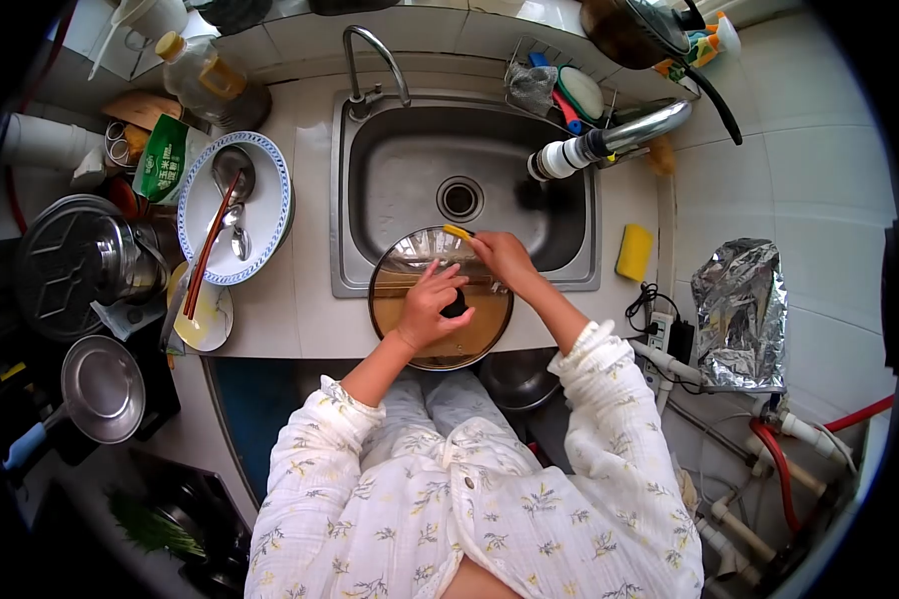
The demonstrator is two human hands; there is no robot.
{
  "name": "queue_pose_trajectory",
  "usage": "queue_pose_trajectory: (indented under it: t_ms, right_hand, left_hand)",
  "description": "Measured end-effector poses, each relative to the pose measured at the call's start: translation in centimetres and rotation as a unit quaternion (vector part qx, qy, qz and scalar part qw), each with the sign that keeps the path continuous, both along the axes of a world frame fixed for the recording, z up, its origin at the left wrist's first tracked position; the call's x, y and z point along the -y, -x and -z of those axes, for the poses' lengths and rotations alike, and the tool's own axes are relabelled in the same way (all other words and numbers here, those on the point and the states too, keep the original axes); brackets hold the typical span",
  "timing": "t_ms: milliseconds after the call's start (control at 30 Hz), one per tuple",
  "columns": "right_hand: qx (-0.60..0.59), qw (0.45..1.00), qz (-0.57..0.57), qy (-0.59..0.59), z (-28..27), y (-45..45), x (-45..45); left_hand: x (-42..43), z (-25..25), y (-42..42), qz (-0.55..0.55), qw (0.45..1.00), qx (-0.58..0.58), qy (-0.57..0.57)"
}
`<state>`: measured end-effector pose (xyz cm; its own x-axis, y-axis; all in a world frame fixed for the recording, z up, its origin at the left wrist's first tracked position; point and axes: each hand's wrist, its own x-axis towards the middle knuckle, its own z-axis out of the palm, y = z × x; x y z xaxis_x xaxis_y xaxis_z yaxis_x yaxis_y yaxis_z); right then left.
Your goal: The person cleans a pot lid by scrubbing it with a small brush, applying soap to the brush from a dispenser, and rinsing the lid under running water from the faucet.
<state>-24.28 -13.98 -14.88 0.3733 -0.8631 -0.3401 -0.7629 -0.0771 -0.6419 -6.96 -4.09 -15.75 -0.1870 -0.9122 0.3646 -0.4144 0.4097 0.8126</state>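
Observation:
A round glass pot lid (410,344) with a dark rim and a black knob lies across the sink's front edge and the counter. My left hand (432,305) is over the lid, its thumb and fingers around the knob. At the lid's far rim, my right hand (502,258) pinches a small yellow sponge (457,232) with a dark side against the glass. Most of that sponge is hidden by the fingers. Behind the lid is the stainless steel sink (400,160), with its drain (459,199) showing.
A faucet (375,65) stands behind the sink. Left of it, a blue-rimmed bowl (195,220) holds a ladle, spoon and red chopsticks (213,245). To the right lie a yellow sponge block (633,252), a power strip (659,344) and a foil-covered object (739,314). A pan handle (714,100) juts out upper right.

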Motion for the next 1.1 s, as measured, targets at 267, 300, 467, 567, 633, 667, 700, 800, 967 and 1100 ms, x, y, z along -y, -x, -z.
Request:
queue_pose_trajectory:
  t_ms: [267,300,467,567,633,667,700,800,967,1100]
  right_hand:
    - [-0.017,0.997,0.003,-0.079,-1.0,6.5,-1.2]
    - [-0.024,0.993,0.020,-0.116,-1.5,6.8,-1.6]
    - [0.000,0.998,-0.058,-0.027,-0.7,1.6,1.6]
    - [0.012,0.996,-0.087,-0.016,-0.6,-2.1,2.2]
    - [0.037,0.995,-0.093,-0.019,-0.7,-2.4,2.3]
    - [0.054,0.994,-0.097,-0.016,-0.9,-1.8,2.1]
    - [0.071,0.992,-0.102,-0.013,-1.1,-1.0,2.0]
    - [0.129,0.984,0.057,-0.105,-2.5,2.1,0.0]
    - [0.116,0.989,0.070,-0.055,-3.3,4.9,-3.3]
    - [0.137,0.980,0.117,-0.088,-4.1,4.2,-4.6]
  left_hand:
    - [0.2,-0.2,-0.2,0.011,1.000,-0.013,0.006]
    - [0.1,-0.2,-0.2,0.014,1.000,-0.016,0.007]
    - [0.2,0.1,-0.3,0.039,0.999,-0.005,0.009]
    - [0.5,0.2,-0.3,0.049,0.999,-0.006,0.008]
    - [0.7,0.2,-0.4,0.079,0.997,-0.004,0.010]
    - [0.8,0.4,-0.6,0.105,0.994,-0.002,0.011]
    - [0.8,0.5,-0.9,0.131,0.991,0.000,0.013]
    - [0.5,1.0,-1.2,0.158,0.987,0.019,0.004]
    - [-2.5,-2.6,0.2,-0.024,0.991,0.084,-0.102]
    - [-3.7,-2.7,3.1,-0.158,0.979,-0.005,-0.127]
